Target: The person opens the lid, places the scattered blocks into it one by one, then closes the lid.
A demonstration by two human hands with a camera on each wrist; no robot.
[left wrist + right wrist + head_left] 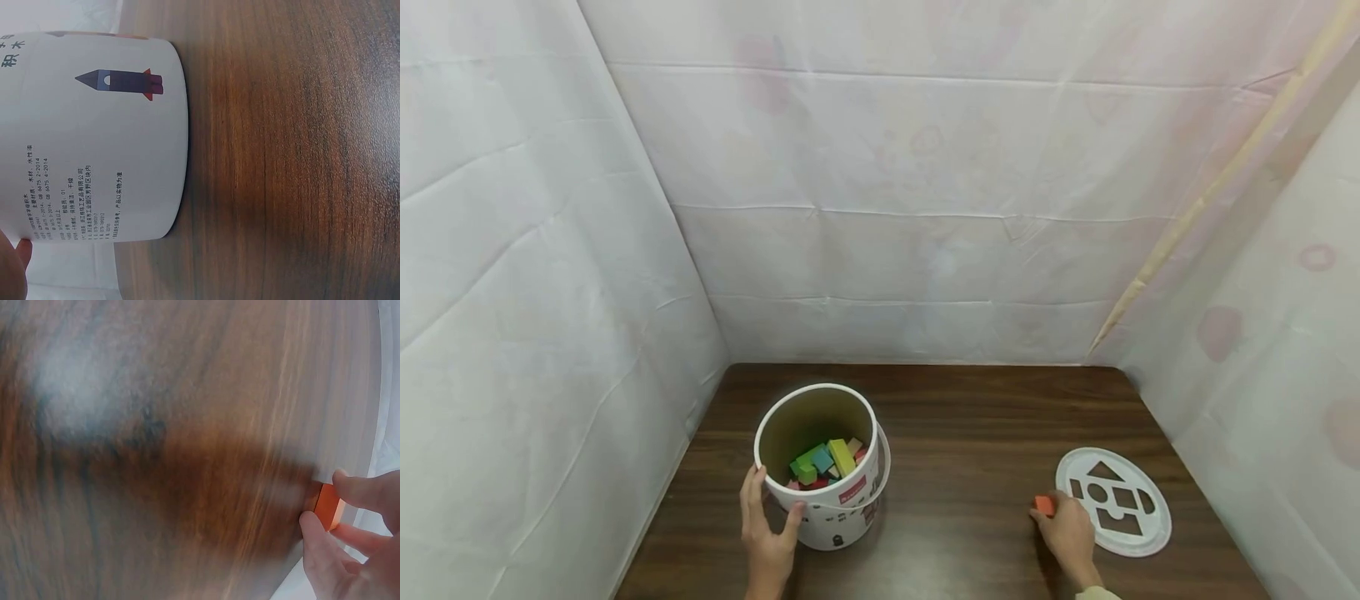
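Note:
A white printed bucket (835,527) stands upright on the left part of the table, with several coloured blocks (827,460) heaped inside. My left hand (767,537) holds its near left side, fingers at the rim and thumb on the front wall. Printed text and a rocket picture show on the bucket wall (125,137) in the left wrist view. Over on the right, my right hand (1070,533) pinches an orange block (1044,505) between thumb and fingers, close over the table. The right wrist view shows the same orange block (329,506) at the fingertips.
A white oval lid (1156,533) with shaped cut-outs lies flat on the table just right of my right hand. The bucket's white handle (887,467) hangs down on its right side. White sheeting (925,208) walls the dark wooden table (955,467) at the back and sides.

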